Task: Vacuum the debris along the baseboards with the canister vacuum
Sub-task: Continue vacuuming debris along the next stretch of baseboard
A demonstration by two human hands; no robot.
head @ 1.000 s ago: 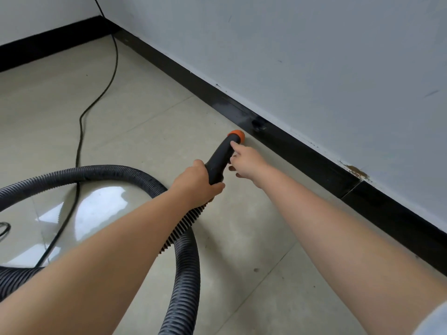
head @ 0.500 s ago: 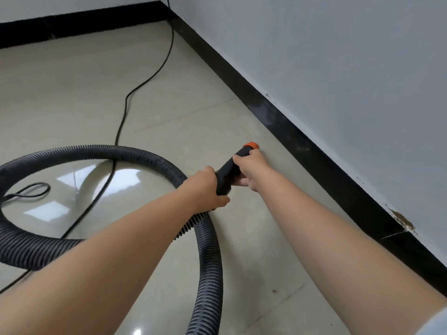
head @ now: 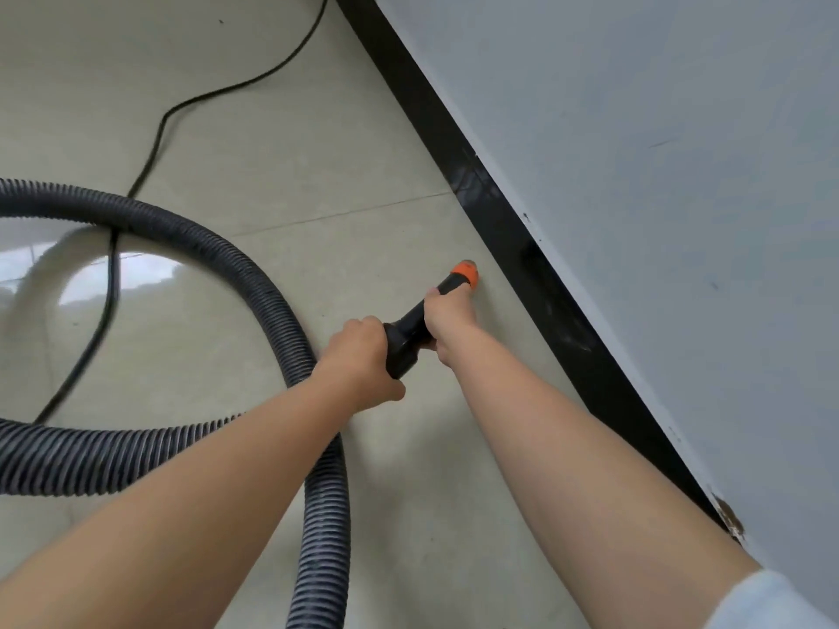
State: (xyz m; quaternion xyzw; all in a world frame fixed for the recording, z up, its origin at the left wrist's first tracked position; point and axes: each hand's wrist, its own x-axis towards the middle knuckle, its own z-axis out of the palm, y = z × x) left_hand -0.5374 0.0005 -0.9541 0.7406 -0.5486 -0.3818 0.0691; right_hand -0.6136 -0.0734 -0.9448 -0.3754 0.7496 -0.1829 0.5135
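Nozzle [head: 424,317] now nearer baseboard [head: 513,229] (both hands gripping).

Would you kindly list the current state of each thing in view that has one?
Left hand: grips the black nozzle's rear.
Right hand: grips nozzle nearer its tip.
Nozzle: orange tip near baseboard.
Hose: looped on floor.
Power cord: slack on floor, passing under hose.

Right hand [head: 447,317]: open beside the nozzle [head: 426,317] a second ago, now wrapped around it just behind the orange tip [head: 464,271].
Orange tip: now lower, close to the floor [head: 281,143], near the baseboard [head: 513,238].
Hose [head: 218,238]: its loop spreads wider across the tiles.
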